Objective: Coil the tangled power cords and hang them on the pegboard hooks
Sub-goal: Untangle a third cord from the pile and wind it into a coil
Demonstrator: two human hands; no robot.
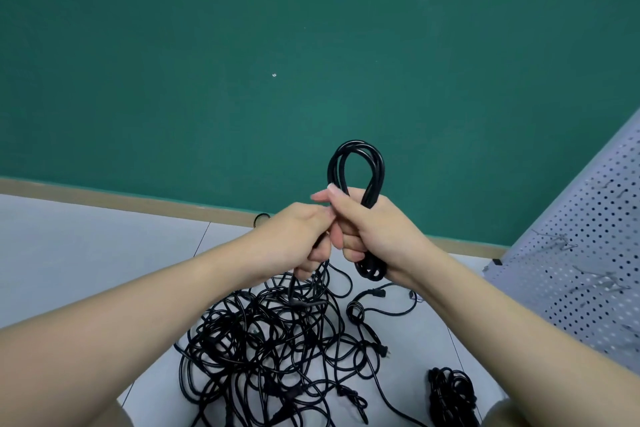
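Observation:
My right hand (367,229) grips a folded black cord coil (356,166) around its middle; loops stick up above the fist and out below it. Touching it on the left, my left hand (301,236) pinches a loose strand of the same cord, which hangs down toward the floor. Beneath both hands lies a big tangled pile of black power cords (270,350) on the pale floor. A smaller bundled cord (452,392) lies at the lower right. The white pegboard (588,253) with metal hooks (557,239) leans at the right edge.
A dark green wall (242,62) with a tan baseboard (138,203) rises straight ahead. Light grey floor tiles (86,253) stretch to the left of the pile. A loose plug end (384,352) lies to the right of the tangle.

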